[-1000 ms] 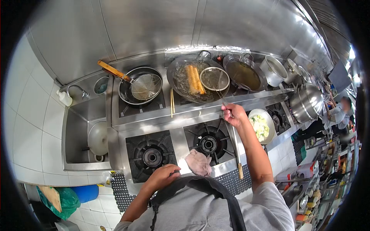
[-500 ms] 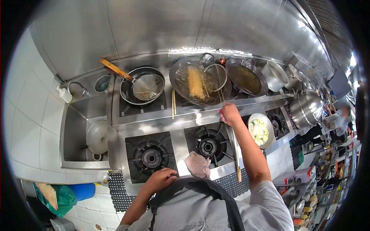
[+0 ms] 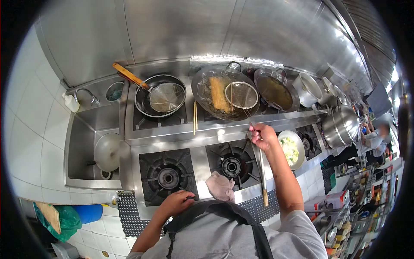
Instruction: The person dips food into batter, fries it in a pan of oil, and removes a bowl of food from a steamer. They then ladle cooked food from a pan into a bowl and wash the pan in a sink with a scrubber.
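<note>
My right hand [image 3: 264, 137] is closed around the thin handle of a round wire strainer [image 3: 248, 96]. The strainer lies over the right side of a dark wok [image 3: 202, 93] of bubbling oil. A long golden piece of frying food [image 3: 219, 97] sits in that oil, left of the strainer. Below my right hand, a metal rod with a wooden end [image 3: 265, 197] lies across the stove. My left hand [image 3: 176, 203] rests at the stove's front edge, fingers partly visible and apparently apart. A crumpled pinkish cloth [image 3: 220, 186] lies to its right.
Left of the wok are chopsticks [image 3: 195, 117] and a black pan [image 3: 139, 101] with another strainer [image 3: 166, 97]. A second wok of oil [image 3: 276, 92] and a white pan [image 3: 296, 164] of pale green vegetables stand right. A sink [image 3: 79, 151] is far left. A person [image 3: 374, 142] stands far right.
The strainer has moved slightly down and to the right, away from the food. My right hand has shifted a little toward me and turned. My left hand stays at the stove edge.
</note>
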`<action>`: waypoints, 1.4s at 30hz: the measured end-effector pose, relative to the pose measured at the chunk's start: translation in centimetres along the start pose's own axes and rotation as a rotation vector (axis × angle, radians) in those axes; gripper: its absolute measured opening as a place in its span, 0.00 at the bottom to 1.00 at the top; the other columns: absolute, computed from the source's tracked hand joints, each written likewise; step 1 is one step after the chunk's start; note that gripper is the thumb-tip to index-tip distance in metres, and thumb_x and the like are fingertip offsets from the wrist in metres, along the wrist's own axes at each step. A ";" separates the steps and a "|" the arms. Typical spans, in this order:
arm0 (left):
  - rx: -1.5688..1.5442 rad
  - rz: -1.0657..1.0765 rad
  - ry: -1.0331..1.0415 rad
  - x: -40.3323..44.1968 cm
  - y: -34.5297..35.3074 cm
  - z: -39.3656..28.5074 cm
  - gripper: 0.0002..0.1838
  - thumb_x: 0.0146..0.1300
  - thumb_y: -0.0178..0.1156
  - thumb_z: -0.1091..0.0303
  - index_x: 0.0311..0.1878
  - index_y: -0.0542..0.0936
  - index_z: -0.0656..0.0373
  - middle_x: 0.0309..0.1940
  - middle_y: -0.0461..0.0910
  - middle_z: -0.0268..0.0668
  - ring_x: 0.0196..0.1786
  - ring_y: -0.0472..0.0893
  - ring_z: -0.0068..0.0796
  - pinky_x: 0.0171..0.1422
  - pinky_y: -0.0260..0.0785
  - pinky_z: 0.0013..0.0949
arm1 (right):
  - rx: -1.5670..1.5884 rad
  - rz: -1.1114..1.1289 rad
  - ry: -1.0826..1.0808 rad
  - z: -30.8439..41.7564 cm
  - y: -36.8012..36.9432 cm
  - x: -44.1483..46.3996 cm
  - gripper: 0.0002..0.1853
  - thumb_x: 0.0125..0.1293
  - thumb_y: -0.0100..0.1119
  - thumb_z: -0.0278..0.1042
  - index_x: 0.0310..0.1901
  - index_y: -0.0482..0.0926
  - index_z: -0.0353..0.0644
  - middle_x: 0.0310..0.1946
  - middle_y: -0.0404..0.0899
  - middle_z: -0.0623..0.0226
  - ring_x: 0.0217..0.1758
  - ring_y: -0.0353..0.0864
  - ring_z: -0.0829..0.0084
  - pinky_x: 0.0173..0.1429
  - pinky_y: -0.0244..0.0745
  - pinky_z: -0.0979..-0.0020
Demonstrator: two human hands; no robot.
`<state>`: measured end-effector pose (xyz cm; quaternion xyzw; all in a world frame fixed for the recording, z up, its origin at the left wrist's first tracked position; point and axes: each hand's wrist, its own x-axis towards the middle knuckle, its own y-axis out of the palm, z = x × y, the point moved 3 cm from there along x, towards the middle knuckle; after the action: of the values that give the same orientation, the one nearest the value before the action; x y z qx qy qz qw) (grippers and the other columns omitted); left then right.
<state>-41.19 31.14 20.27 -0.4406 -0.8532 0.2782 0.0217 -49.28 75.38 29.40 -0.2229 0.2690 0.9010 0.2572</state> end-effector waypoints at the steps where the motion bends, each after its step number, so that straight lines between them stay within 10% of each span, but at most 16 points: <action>1: -0.008 0.002 0.019 0.1 0.0 0.0 0.17 0.71 0.65 0.59 0.58 0.84 0.55 0.51 0.85 0.44 0.54 0.85 0.46 0.59 0.77 0.41 | -0.015 -0.035 -0.020 0.1 0.2 -0.3 0.06 0.73 0.47 0.21 0.48 0.72 0.34 0.33 0.78 0.62 0.25 0.66 0.79 0.24 0.63 0.75; 23: -0.052 -0.033 -0.061 -1.5 1.2 2.8 0.21 0.72 0.65 0.53 0.61 0.82 0.53 0.54 0.84 0.47 0.57 0.84 0.50 0.62 0.77 0.45 | -0.350 0.277 -0.090 -3.8 19.8 1.3 0.03 0.72 0.47 0.22 0.42 0.72 0.38 0.32 0.80 0.58 0.23 0.71 0.76 0.21 0.63 0.71; 28: -0.025 -0.031 -0.119 -2.3 0.9 3.2 0.22 0.72 0.64 0.52 0.62 0.82 0.53 0.55 0.84 0.47 0.58 0.84 0.50 0.63 0.76 0.45 | -1.083 0.095 -0.732 -10.6 22.2 7.5 0.24 0.68 0.51 0.27 0.64 0.74 0.26 0.49 0.85 0.35 0.52 0.86 0.41 0.59 0.80 0.53; 31: 0.022 -0.018 -0.155 -2.6 0.7 3.2 0.22 0.72 0.64 0.52 0.62 0.82 0.53 0.56 0.83 0.48 0.59 0.83 0.50 0.63 0.76 0.45 | -1.069 0.012 -0.860 -12.2 22.9 6.3 0.23 0.69 0.51 0.29 0.63 0.75 0.25 0.48 0.84 0.33 0.54 0.84 0.36 0.58 0.80 0.50; 35: 0.054 0.014 -0.142 -2.3 0.9 3.3 0.22 0.73 0.64 0.54 0.63 0.81 0.54 0.55 0.83 0.49 0.57 0.84 0.49 0.62 0.76 0.44 | -0.690 0.161 -0.349 -12.2 23.5 4.9 0.22 0.70 0.50 0.28 0.63 0.75 0.28 0.46 0.85 0.33 0.53 0.83 0.34 0.59 0.79 0.47; 39: 0.015 0.011 -0.087 -1.7 0.8 2.5 0.22 0.73 0.65 0.55 0.64 0.81 0.56 0.55 0.84 0.49 0.54 0.86 0.48 0.59 0.78 0.44 | -0.942 -0.003 -0.922 -12.1 23.5 5.6 0.25 0.72 0.45 0.26 0.69 0.72 0.31 0.34 0.84 0.55 0.31 0.83 0.69 0.39 0.78 0.66; 42: -0.044 0.018 -0.061 -0.9 0.5 1.9 0.21 0.72 0.63 0.54 0.62 0.82 0.55 0.56 0.84 0.47 0.59 0.83 0.49 0.64 0.75 0.44 | -0.802 0.107 -0.726 -10.6 23.2 4.3 0.26 0.72 0.46 0.27 0.71 0.71 0.32 0.34 0.84 0.57 0.30 0.80 0.72 0.35 0.76 0.67</action>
<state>-40.77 29.79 18.55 -0.4402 -0.8553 0.2729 -0.0164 -63.37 53.72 27.62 0.0359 -0.1911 0.9639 0.1818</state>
